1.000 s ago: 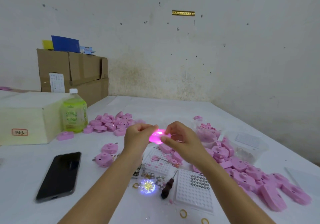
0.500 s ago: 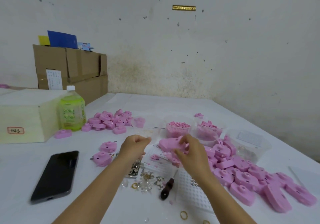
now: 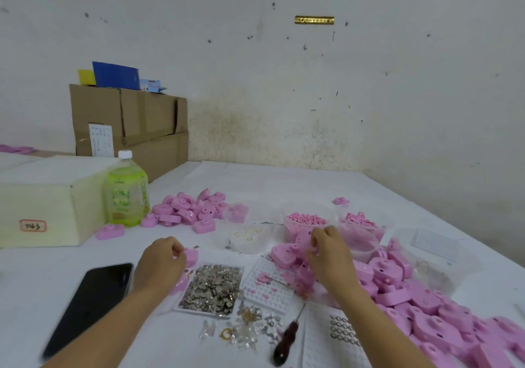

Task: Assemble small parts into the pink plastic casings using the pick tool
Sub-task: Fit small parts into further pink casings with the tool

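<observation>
My left hand is curled, fingertips pinching the edge of a pink casing that lies on the white table; another casing shows under the wrist. My right hand grips a second pink casing over the big heap of pink casings on the right. The pick tool, dark red handle and thin metal tip, lies on the table between my forearms, touched by neither hand. A shallow tray of small metal parts and a white grid tray sit just in front of my hands.
A black phone lies at the near left. A green bottle and pale box stand behind it. A further casing pile, a tub of pink pellets, clear tubs and loose rings crowd the table.
The lit casing held by both hands has gone dark. My right hand carried it right toward the heap. My left hand let go and moved left to a casing on the table.
</observation>
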